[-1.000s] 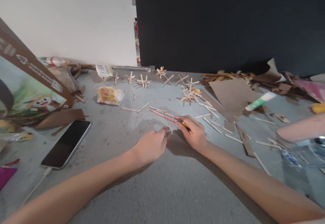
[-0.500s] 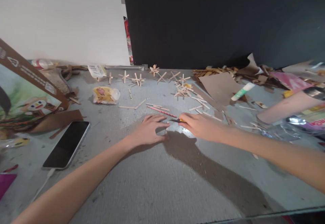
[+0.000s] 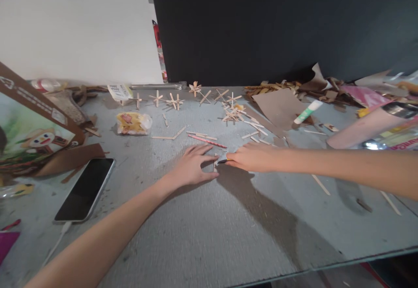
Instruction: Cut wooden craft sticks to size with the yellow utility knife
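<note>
My left hand (image 3: 194, 166) rests on the grey table, its thumb and forefinger at the two ends of a short wooden stick (image 3: 215, 162). My right hand (image 3: 246, 157) is closed around a craft knife (image 3: 223, 161), yellow at the handle, with its dark blade pointing left at the stick. Just beyond both hands lies a red patterned pencil (image 3: 207, 140), beside thin wooden sticks (image 3: 200, 135). Farther back, several star shapes of crossed sticks (image 3: 174, 101) stand in a row, and a pile of sticks (image 3: 233, 113) lies to their right.
A phone (image 3: 85, 190) on a cable and a printed cardboard box (image 3: 42, 127) are at the left. A yellow packet (image 3: 133, 123) lies behind them. On the right are a glue stick (image 3: 308, 112), brown cardboard (image 3: 277, 107) and a pink bottle (image 3: 362, 127).
My right hand has moved slightly left and down, bringing the blade to the short stick. The right forearm now lies more level. My left hand has barely moved.
</note>
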`<state>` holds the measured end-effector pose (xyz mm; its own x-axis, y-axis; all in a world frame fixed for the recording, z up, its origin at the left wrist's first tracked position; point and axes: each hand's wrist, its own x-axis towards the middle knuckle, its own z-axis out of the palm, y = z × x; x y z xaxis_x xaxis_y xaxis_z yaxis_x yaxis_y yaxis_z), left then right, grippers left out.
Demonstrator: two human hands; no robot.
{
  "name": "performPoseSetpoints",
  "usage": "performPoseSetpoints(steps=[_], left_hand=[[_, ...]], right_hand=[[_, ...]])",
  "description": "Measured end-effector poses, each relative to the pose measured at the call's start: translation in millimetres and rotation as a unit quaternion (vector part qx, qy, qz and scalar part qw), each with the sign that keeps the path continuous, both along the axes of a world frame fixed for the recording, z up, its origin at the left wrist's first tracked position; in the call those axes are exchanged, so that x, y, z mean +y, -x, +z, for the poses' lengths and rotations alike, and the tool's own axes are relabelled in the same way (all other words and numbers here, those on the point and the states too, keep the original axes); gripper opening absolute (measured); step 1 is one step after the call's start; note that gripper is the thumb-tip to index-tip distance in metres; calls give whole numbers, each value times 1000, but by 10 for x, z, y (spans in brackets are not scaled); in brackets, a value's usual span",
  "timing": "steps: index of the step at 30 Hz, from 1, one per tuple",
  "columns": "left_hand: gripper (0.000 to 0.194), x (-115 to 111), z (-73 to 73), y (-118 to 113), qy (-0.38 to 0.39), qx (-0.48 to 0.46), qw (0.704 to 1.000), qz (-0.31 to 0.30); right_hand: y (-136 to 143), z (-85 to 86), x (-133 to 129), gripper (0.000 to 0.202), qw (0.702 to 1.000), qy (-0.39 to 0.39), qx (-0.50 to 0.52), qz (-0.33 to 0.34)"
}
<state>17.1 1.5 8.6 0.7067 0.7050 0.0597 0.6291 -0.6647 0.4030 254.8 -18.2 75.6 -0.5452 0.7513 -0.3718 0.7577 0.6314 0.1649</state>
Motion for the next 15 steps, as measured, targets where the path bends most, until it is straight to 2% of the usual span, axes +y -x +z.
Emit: performPoseSetpoints(steps=[15], left_hand=[[53, 3, -21, 13, 4, -14, 1000, -4]], right_hand=[[49, -50, 13, 36, 1000, -10, -8, 12]])
